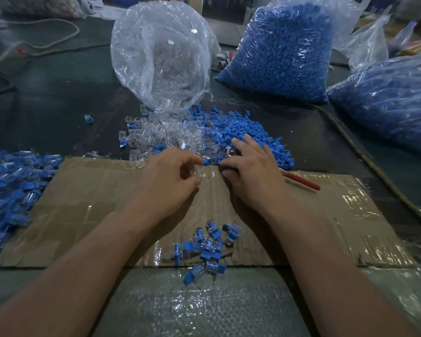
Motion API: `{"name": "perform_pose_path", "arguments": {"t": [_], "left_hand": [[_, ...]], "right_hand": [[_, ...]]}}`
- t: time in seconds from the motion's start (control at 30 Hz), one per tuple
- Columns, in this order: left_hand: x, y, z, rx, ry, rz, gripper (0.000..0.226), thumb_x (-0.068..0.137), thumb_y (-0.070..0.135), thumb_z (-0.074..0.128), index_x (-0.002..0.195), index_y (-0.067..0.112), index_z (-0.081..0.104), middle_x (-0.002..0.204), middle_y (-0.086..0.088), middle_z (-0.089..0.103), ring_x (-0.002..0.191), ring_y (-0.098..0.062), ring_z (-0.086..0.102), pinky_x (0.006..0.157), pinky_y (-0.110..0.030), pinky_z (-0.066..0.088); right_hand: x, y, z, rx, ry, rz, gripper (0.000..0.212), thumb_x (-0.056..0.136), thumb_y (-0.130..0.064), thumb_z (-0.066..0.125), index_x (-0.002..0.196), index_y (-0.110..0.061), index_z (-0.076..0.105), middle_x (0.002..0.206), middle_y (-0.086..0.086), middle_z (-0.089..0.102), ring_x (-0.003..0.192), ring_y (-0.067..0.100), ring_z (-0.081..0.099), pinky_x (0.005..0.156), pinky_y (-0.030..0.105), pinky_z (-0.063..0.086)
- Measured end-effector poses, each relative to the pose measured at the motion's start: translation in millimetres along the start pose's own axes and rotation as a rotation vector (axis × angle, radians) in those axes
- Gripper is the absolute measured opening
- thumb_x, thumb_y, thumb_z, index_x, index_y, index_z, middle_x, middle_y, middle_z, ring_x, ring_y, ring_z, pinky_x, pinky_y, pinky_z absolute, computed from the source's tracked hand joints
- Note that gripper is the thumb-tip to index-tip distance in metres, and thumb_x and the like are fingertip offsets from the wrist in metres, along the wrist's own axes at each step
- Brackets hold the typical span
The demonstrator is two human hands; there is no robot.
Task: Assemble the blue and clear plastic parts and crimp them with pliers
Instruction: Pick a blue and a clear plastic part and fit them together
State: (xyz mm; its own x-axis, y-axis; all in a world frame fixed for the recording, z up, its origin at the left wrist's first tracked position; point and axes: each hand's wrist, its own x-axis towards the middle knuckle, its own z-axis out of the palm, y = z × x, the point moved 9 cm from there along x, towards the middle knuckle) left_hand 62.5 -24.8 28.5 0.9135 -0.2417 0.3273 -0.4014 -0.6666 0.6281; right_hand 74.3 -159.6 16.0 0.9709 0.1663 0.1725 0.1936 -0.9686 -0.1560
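dark table (58,93) bears clear-parts bag (161,54), blue-parts bags (282,52); left hand (165,181) curled, hold unclear, right hand (250,171) splayed.

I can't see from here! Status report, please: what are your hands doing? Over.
Left hand curled at the clear parts, grip unclear. Right hand over the pliers, reaching into the blue parts. Nothing in the way.

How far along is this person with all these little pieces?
Done: a cluster of joined blue-and-clear plastic pieces on the brown cardboard sheet, a bigger heap at left. In hand: the left hand and right hand pick at the loose blue and clear parts; red-handled pliers lie under the right. Left: plenty, two full bags of blue parts.
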Motion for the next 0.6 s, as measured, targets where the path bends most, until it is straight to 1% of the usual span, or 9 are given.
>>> {"name": "perform_pose_path", "arguments": {"t": [0.07, 0.13, 0.2, 0.23, 0.3, 0.37, 0.47, 0.53, 0.6], "left_hand": [[0.1, -0.8, 0.2, -0.025, 0.001, -0.018, 0.028, 0.076, 0.01, 0.073, 0.102, 0.016, 0.066, 0.076, 0.014, 0.053, 0.068, 0.003, 0.05, 0.067, 0.001, 0.037], [0.1, -2.5, 0.2, -0.056, 0.008, -0.042, 0.024, 0.075, 0.01, 0.074, 0.095, 0.018, 0.063, 0.075, 0.016, 0.054, 0.067, 0.004, 0.052, 0.066, 0.003, 0.037], [-0.2, -4.7, 0.1, -0.089, 0.016, -0.065, 0.024, 0.075, 0.01, 0.074, 0.088, 0.022, 0.058, 0.075, 0.015, 0.055, 0.066, 0.003, 0.054, 0.063, 0.003, 0.038], [-0.4, -4.9, 0.3, -0.103, 0.015, -0.07, 0.026, 0.075, 0.011, 0.074, 0.088, 0.024, 0.056, 0.075, 0.014, 0.056, 0.066, 0.002, 0.055, 0.062, 0.002, 0.039], [-0.5, -4.2, 0.8, -0.13, 0.008, -0.07, 0.033, 0.076, 0.011, 0.073, 0.094, 0.03, 0.054, 0.076, 0.014, 0.057, 0.067, 0.003, 0.056, 0.057, -0.005, 0.044], [-1.2, -4.6, -0.5, -0.156, 0.014, -0.075, 0.039, 0.077, 0.012, 0.072, 0.104, 0.035, 0.055, 0.079, 0.015, 0.057, 0.068, 0.003, 0.056, 0.057, -0.007, 0.043], [-1.2, -4.9, -0.1, -0.131, 0.007, -0.073, 0.036, 0.078, 0.014, 0.071, 0.11, 0.027, 0.063, 0.081, 0.018, 0.056, 0.07, 0.004, 0.056, 0.061, -0.001, 0.043], [-1.1, -5.2, 0.6, -0.124, 0.003, -0.078, 0.038, 0.078, 0.014, 0.072, 0.113, 0.023, 0.063, 0.081, 0.019, 0.055, 0.07, 0.004, 0.057, 0.063, 0.004, 0.039], [-0.3, -5.3, 0.8, -0.118, 0.01, -0.08, 0.039, 0.078, 0.013, 0.071, 0.115, 0.02, 0.062, 0.08, 0.02, 0.053, 0.068, 0.004, 0.056, 0.062, 0.006, 0.037]], "right_hand": [[-0.7, 5.1, 0.7, 0.003, -0.032, 0.01, 0.035, 0.092, -0.024, 0.051, 0.126, -0.032, 0.054, 0.153, 0.001, 0.02, 0.142, 0.02, 0.006, 0.114, 0.044, 0.004], [-0.7, 11.0, 1.4, 0.023, -0.07, 0.029, 0.042, 0.092, -0.019, 0.051, 0.131, -0.032, 0.048, 0.154, 0.001, 0.016, 0.142, 0.02, 0.004, 0.114, 0.043, 0.005], [-0.7, 14.2, 2.3, 0.04, -0.09, 0.041, 0.044, 0.091, -0.017, 0.052, 0.132, -0.032, 0.047, 0.155, 0.0, 0.014, 0.142, 0.019, 0.004, 0.115, 0.041, 0.006], [-0.4, 14.5, 2.0, 0.046, -0.086, 0.041, 0.042, 0.091, -0.017, 0.052, 0.131, -0.031, 0.049, 0.154, 0.0, 0.015, 0.142, 0.019, 0.005, 0.114, 0.04, 0.006], [0.4, 12.9, -0.7, 0.051, -0.055, 0.031, 0.035, 0.091, -0.019, 0.053, 0.124, -0.028, 0.056, 0.153, 0.002, 0.02, 0.141, 0.02, 0.01, 0.114, 0.037, 0.009], [0.8, 11.0, -3.6, 0.057, -0.025, 0.026, 0.028, 0.091, -0.022, 0.054, 0.117, -0.025, 0.062, 0.151, 0.004, 0.026, 0.139, 0.021, 0.017, 0.112, 0.035, 0.013], [-0.2, 10.2, -2.4, 0.039, -0.029, 0.031, 0.028, 0.091, -0.025, 0.053, 0.118, -0.026, 0.061, 0.15, 0.004, 0.026, 0.139, 0.022, 0.017, 0.112, 0.038, 0.014], [-0.9, 9.3, -1.7, 0.038, -0.031, 0.029, 0.032, 0.09, -0.022, 0.053, 0.122, -0.027, 0.058, 0.151, 0.003, 0.025, 0.14, 0.021, 0.014, 0.114, 0.042, 0.011], [-1.7, 8.4, -3.0, 0.055, -0.03, 0.026, 0.039, 0.088, -0.02, 0.054, 0.126, -0.027, 0.053, 0.152, 0.001, 0.023, 0.141, 0.018, 0.009, 0.115, 0.045, 0.006]]}}
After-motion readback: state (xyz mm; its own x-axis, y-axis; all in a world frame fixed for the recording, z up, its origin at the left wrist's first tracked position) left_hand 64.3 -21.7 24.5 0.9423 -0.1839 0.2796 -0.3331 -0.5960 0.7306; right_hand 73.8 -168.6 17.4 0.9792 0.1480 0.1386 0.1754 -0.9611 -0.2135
